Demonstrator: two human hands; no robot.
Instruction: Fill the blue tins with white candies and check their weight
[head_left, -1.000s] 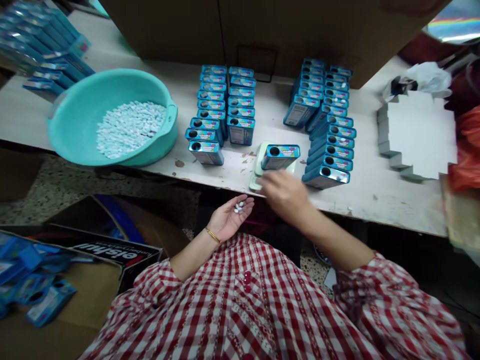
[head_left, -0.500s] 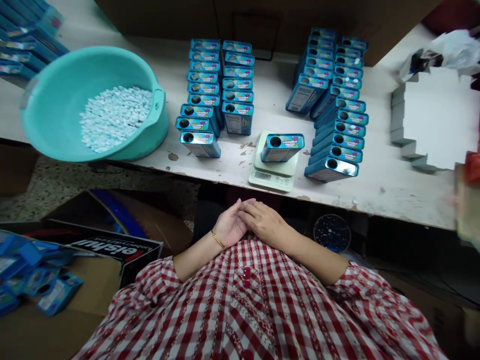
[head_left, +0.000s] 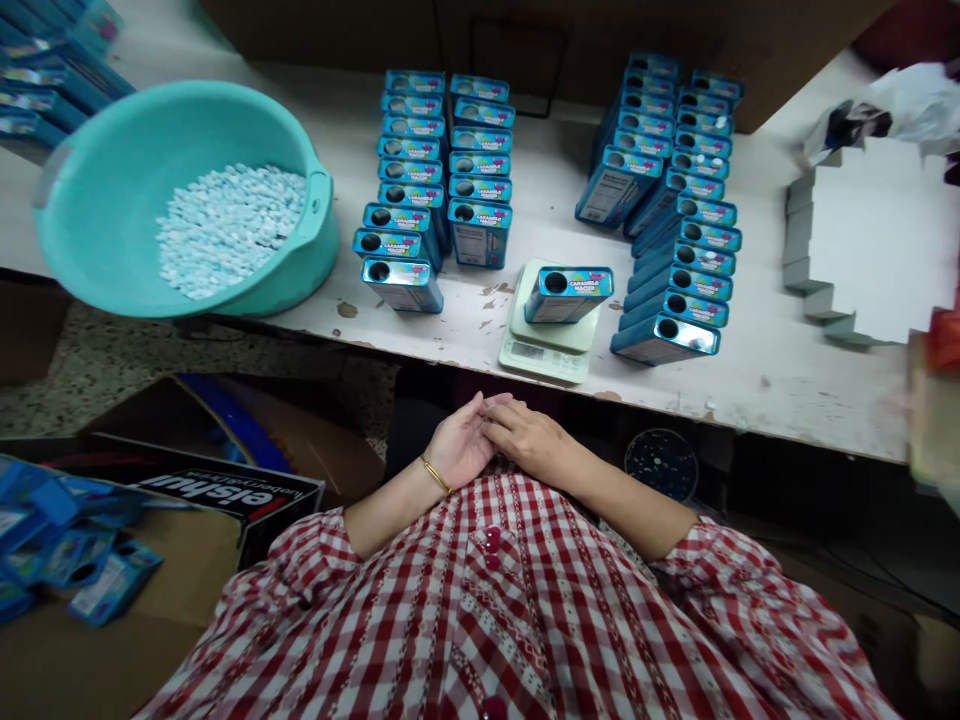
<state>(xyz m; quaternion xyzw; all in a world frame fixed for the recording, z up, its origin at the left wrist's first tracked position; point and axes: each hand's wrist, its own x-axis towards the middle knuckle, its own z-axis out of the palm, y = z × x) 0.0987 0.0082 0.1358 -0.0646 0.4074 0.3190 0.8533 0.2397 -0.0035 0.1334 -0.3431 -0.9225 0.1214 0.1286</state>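
Note:
My left hand (head_left: 463, 443) rests palm up at my waist, wearing a gold bracelet (head_left: 437, 474) at the wrist. My right hand (head_left: 534, 440) lies across its fingers, palm down. No object shows in either hand; the left fingertips are partly covered. In front of them, a kitchen scale (head_left: 546, 366) stands at the table edge. A blue candy box (head_left: 570, 300) is upright on it, a round hole in its top. The scale's display is too blurred to read.
Upright blue boxes stand in rows left (head_left: 477, 235) and right (head_left: 660, 340) of the scale. A turquoise tub (head_left: 82, 230) holds small white wrapped pieces (head_left: 225, 235). White flattened cartons (head_left: 874, 240) are stacked right. A cardboard box (head_left: 187, 560) with blue boxes is lower left.
The view has shifted very slightly. My hands stay folded together, and the box stays on the scale.

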